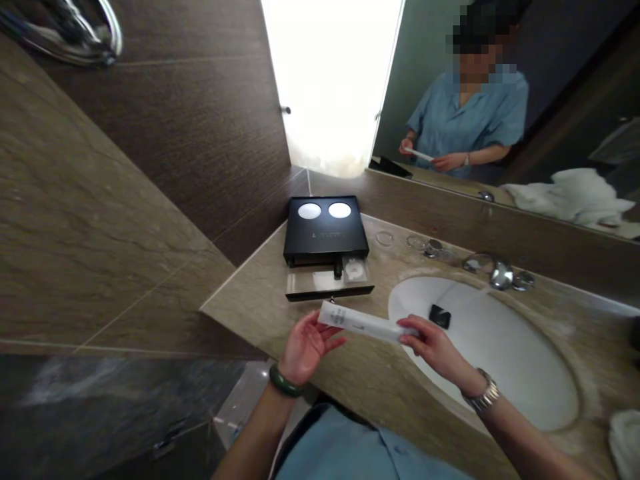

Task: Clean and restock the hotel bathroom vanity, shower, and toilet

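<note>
A long, narrow white packet [367,323] with printed lettering stretches between my hands above the counter's front part. Its right end is pinched between the thumb and fingers of my right hand [433,343]. My left hand [306,343] holds the other end at the thumb and forefinger, palm upward, with the other fingers extended. What the packet contains is hidden. Just beyond it stands a black box [325,237], its shallow drawer [300,279] pulled out toward me. Inside the drawer lie a clear-wrapped white item [355,269] and a small dark piece [339,268].
To the right is a white oval basin [520,360] with a small black square [440,316] inside. A chrome tap [501,275] and clear glass dishes [385,238] line its back edge. White cloth [625,440] lies at far right. The mirror [425,80] reflects a person in blue.
</note>
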Action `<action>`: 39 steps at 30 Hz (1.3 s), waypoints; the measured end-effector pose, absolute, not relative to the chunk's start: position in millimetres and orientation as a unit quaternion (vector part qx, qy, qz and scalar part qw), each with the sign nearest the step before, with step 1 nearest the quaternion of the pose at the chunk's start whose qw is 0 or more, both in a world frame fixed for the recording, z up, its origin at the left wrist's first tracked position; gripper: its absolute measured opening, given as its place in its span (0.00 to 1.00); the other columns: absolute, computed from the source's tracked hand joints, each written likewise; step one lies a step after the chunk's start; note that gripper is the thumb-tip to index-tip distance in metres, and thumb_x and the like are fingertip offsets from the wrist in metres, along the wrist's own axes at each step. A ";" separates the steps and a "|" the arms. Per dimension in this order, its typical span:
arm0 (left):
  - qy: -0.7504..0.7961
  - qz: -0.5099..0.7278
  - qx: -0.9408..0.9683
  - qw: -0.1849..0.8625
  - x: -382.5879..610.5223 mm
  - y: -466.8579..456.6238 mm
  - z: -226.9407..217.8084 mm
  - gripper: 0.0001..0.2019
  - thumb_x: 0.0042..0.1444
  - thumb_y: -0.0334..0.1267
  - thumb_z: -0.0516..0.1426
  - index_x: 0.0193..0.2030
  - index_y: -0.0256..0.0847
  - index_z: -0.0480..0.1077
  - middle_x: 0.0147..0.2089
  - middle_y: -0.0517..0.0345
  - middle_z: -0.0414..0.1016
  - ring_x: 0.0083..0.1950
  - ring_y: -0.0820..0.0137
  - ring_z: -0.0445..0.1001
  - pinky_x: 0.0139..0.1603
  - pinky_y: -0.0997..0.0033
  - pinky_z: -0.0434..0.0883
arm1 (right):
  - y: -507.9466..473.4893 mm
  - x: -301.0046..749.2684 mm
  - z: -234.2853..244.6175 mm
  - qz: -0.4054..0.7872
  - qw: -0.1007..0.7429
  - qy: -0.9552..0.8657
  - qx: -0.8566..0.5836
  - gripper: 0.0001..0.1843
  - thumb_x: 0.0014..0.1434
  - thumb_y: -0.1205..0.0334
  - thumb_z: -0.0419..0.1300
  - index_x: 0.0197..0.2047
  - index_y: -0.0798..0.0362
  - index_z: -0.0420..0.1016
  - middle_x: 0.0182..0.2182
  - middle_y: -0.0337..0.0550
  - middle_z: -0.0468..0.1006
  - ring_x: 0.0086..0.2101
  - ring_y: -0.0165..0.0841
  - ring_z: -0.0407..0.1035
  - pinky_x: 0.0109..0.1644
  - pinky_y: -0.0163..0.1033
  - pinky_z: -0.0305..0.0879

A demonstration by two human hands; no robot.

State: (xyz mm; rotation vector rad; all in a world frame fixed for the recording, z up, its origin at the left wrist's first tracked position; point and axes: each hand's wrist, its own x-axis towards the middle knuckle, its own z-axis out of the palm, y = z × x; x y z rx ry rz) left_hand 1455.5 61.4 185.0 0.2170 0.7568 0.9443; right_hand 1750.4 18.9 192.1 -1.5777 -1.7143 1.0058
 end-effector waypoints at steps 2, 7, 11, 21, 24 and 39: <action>0.404 0.439 0.182 0.781 1441.2 63.4 182.9 0.17 0.52 0.50 0.67 0.41 0.38 0.78 0.41 0.53 0.82 0.42 0.61 0.81 0.41 0.57 0.80 | 26.5 1745.1 195.6 0.367 0.281 -0.681 -0.568 0.19 0.62 0.43 0.62 0.43 0.50 0.82 0.35 0.46 0.78 0.32 0.36 0.71 0.38 0.43 0.71; 0.476 0.341 0.378 0.717 1419.1 40.7 177.3 0.26 0.36 0.51 0.76 0.36 0.35 0.76 0.33 0.58 0.77 0.32 0.74 0.73 0.34 0.74 0.72 | 65.7 1720.2 196.6 0.347 0.310 -0.696 -0.547 0.18 0.64 0.50 0.62 0.53 0.48 0.80 0.44 0.48 0.77 0.38 0.36 0.73 0.43 0.43 0.74; 0.480 0.392 0.321 0.716 1403.2 34.9 175.2 0.25 0.43 0.51 0.74 0.41 0.38 0.73 0.39 0.60 0.75 0.37 0.74 0.73 0.38 0.74 0.72 | 102.6 1666.0 195.2 0.260 0.333 -0.742 -0.521 0.22 0.66 0.65 0.56 0.63 0.49 0.72 0.61 0.56 0.67 0.42 0.35 0.75 0.48 0.45 0.76; 0.561 0.441 0.503 0.487 1363.9 104.2 160.0 0.33 0.57 0.54 0.61 0.65 0.41 0.62 0.66 0.37 0.70 0.64 0.55 0.74 0.60 0.53 0.75 | 180.7 1561.1 194.2 0.149 0.098 -0.888 -0.424 0.27 0.63 0.74 0.59 0.64 0.52 0.71 0.64 0.54 0.72 0.62 0.45 0.67 0.68 0.58 0.58; 0.571 0.409 0.642 0.307 1344.2 99.7 157.4 0.23 0.64 0.49 0.55 0.62 0.41 0.67 0.66 0.40 0.71 0.66 0.53 0.71 0.64 0.46 0.71 | 188.9 1576.5 191.4 0.149 0.108 -0.878 -0.442 0.26 0.61 0.75 0.58 0.61 0.52 0.73 0.63 0.52 0.74 0.61 0.46 0.67 0.69 0.62 0.52; 0.259 0.270 0.926 0.045 1353.6 180.4 138.6 0.19 0.62 0.38 0.57 0.60 0.49 0.69 0.57 0.45 0.80 0.59 0.41 0.73 0.58 0.27 0.65 | -32.4 1768.1 163.9 0.139 0.181 -0.627 -0.745 0.14 0.63 0.72 0.60 0.50 0.51 0.80 0.53 0.51 0.81 0.55 0.43 0.74 0.68 0.64 0.57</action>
